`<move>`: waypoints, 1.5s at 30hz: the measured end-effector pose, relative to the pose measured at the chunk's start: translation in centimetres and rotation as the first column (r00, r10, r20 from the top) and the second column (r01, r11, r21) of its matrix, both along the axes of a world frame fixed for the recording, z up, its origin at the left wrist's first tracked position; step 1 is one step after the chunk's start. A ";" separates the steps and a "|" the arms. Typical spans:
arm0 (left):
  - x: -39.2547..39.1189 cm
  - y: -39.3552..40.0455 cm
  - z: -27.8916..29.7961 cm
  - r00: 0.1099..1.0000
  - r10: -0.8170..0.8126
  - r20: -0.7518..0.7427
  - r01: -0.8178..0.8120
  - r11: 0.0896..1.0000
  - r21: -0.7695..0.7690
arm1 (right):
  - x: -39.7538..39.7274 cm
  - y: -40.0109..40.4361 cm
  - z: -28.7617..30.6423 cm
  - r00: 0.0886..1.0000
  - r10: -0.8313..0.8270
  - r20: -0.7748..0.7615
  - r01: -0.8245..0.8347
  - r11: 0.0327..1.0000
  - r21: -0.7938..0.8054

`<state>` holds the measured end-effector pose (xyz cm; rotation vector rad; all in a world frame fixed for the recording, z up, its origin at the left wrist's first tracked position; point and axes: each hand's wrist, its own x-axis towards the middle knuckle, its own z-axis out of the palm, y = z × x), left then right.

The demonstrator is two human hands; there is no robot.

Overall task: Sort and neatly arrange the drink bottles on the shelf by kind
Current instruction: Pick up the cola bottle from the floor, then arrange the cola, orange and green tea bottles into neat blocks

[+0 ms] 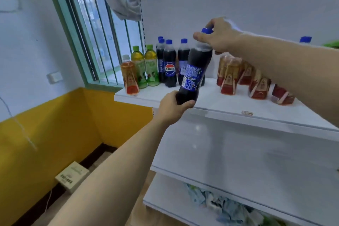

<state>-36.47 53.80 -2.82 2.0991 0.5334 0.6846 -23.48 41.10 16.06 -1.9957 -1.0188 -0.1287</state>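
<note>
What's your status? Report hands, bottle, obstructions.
Left hand grips dark blue-capped cola bottle at base; right hand at cap. Bottle tilted above white shelf. Nothing blocking.

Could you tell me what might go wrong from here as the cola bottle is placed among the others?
1. The tilted dark cola bottle with a blue cap, held by the left hand at its base and the right hand near its cap, could knock the standing blue-capped cola bottles close behind it.
2. The right forearm reaches over the red-labelled amber tea bottles; lowering it might topple them.
3. One amber bottle with a white cap stands near the white shelf's left front corner and could fall if jostled.
</note>
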 end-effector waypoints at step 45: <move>15.4 4.8 -2.6 0.910 -0.174 -0.377 0.385 0.694 0.608 | 10.3 -14.3 -20.8 0.858 -0.478 0.189 0.503 0.700 -0.507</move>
